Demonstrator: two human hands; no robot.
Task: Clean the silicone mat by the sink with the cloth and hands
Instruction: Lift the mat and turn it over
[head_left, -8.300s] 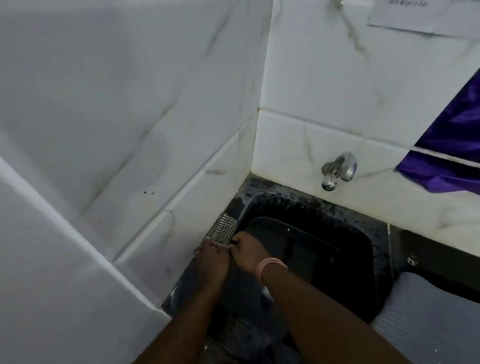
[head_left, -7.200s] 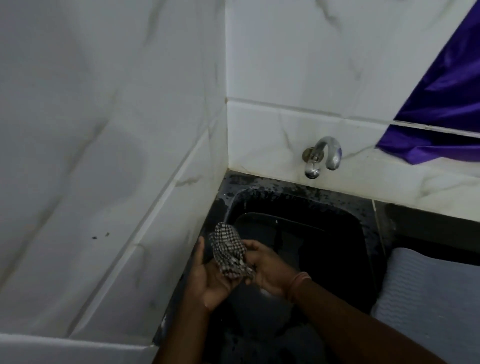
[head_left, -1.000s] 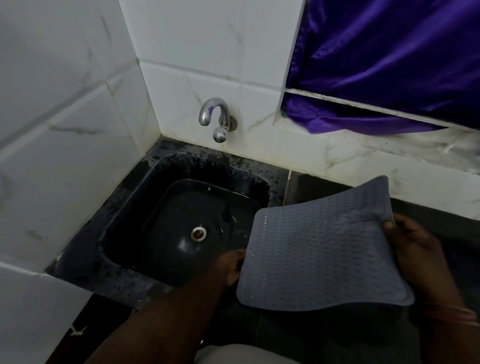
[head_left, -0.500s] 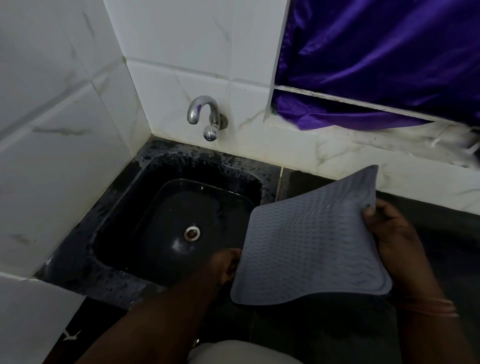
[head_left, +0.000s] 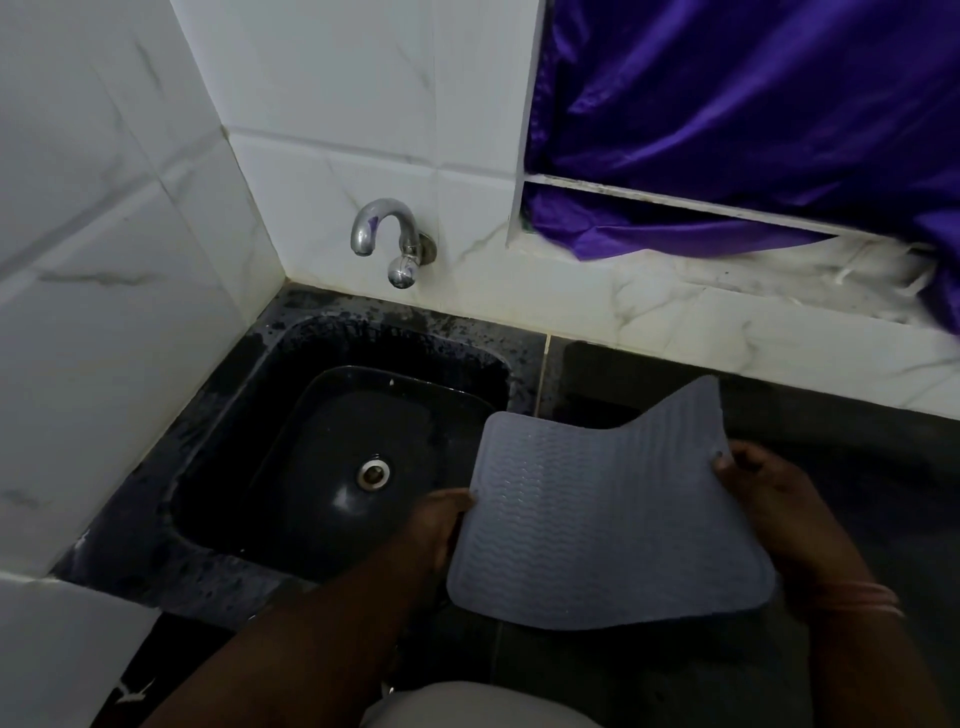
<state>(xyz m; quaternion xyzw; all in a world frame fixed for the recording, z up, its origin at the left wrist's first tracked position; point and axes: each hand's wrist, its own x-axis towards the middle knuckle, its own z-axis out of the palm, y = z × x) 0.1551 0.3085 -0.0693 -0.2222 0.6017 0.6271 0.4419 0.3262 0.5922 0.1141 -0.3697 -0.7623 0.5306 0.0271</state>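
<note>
Left forearm reaches in from lower left, left hand (head_left: 435, 525) gripping mat (head_left: 597, 519) by left edge, fingers hidden under it. Right hand (head_left: 769, 504) grips right edge, thumb on top, fingers curled behind. Bangles on right wrist. Both hands raised, well apart.

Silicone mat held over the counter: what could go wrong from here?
1. The silicone mat is pinched only at its side edges by the left hand and right hand; it sags and could slip.
2. No cloth is in view, so wiping may stall.
3. The wet sink rim could dirty it.
</note>
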